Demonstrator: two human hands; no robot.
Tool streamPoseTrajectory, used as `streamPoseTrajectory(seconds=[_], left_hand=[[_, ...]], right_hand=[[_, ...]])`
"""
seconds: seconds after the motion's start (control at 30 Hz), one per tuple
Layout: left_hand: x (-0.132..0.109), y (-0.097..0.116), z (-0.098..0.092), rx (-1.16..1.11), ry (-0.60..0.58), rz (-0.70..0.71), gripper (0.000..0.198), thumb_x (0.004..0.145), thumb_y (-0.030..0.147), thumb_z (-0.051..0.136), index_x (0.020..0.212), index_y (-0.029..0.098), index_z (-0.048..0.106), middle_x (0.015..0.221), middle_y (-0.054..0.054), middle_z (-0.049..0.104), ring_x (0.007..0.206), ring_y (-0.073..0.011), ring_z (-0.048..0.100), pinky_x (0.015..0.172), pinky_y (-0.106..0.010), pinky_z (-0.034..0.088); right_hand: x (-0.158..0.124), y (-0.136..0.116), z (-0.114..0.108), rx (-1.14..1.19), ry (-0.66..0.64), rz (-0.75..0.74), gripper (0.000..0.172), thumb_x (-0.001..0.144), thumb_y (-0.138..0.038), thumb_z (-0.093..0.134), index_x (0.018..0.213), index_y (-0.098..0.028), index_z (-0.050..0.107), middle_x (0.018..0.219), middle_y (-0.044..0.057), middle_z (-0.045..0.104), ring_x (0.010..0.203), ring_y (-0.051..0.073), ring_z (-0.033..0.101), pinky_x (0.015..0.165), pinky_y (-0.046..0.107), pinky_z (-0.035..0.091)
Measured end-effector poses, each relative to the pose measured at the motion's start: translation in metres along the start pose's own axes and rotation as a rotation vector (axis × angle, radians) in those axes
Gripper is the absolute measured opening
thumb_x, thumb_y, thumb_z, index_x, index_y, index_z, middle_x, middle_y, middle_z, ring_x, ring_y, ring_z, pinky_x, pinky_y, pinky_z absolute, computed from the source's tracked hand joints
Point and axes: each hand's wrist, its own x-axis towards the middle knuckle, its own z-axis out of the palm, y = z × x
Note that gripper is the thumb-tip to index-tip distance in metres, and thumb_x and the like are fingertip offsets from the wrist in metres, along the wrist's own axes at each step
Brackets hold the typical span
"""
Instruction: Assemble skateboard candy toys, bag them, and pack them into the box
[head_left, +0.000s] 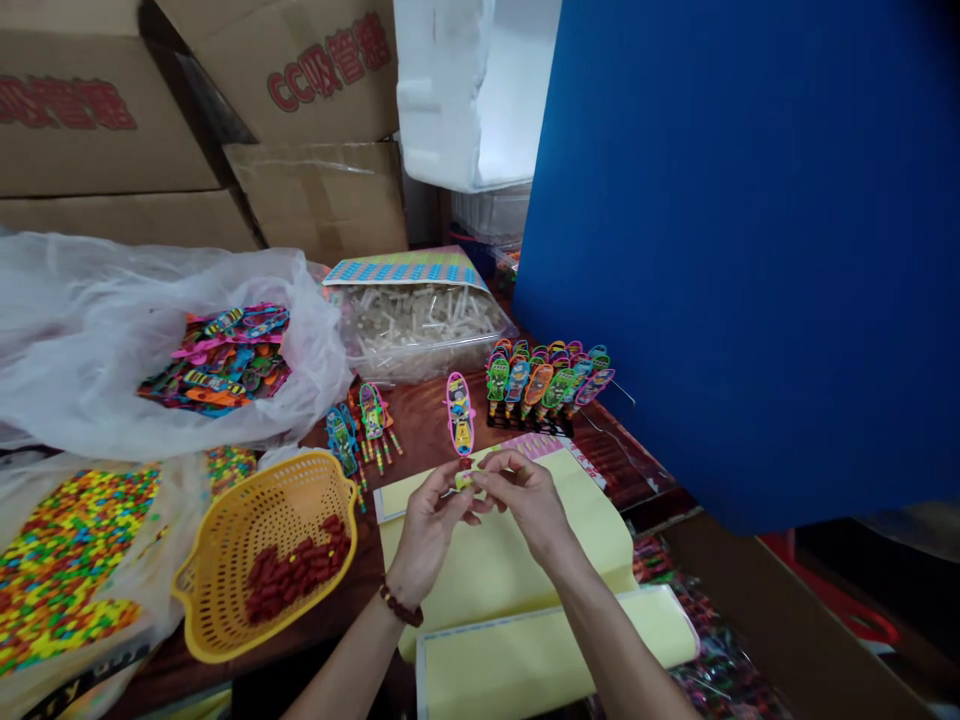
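The hands [426,520] partly hide a small yellowish piece [464,480]; the top edge crops the blue panel [720,250].

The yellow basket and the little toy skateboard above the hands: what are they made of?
Yellow basket: probably smooth moulded plastic, given its even colour and regular holes.

Toy skateboard: likely plastic too, with a bright pink rim; its colourful face looks printed, perhaps a sticker.

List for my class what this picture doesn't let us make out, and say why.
- Head view: the full shape of the small yellow piece, partly covered by the left hand and right hand.
- Head view: fine details printed on the skateboard-shaped toy, too small.
- Head view: the start of the red lettering, cut off by the left edge.
- Head view: whatever the blue panel hides behind it.
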Motion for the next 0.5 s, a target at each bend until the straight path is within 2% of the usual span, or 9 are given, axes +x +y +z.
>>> streamPoseTrajectory(seconds=[0.17, 0.5], left_hand=[[-0.0015, 0.0042, 0.0010, 0.046, -0.029, 0.019, 0.036, 0.075, 0.033, 0.069, 0.107, 0.018, 0.063, 0.093, -0.006, 0.069, 0.073, -0.0160, 0.064, 0.062, -0.026, 0.050], [-0.0017, 0.0010, -0.0009, 0.087, -0.100, 0.031, 0.030, 0.080, 0.032, 0.064, 0.106, 0.017, 0.062, 0.086, -0.005, 0.069, 0.073, -0.0167, 0.065, 0.064, -0.026, 0.049]], right_hand=[[0.0015, -0.0052, -0.0013, -0.006, -0.051, 0.057, 0.034, 0.057, -0.042, 0.080, 0.065, -0.019, 0.056, 0.051, -0.004, 0.058, 0.044, 0.011, 0.053, 0.043, 0.022, 0.040], [0.0021, -0.0089, -0.0040, -0.006, -0.064, 0.066, 0.034, 0.057, -0.041, 0.080, 0.064, -0.019, 0.055, 0.050, -0.004, 0.059, 0.042, 0.010, 0.052, 0.042, 0.022, 0.042]])
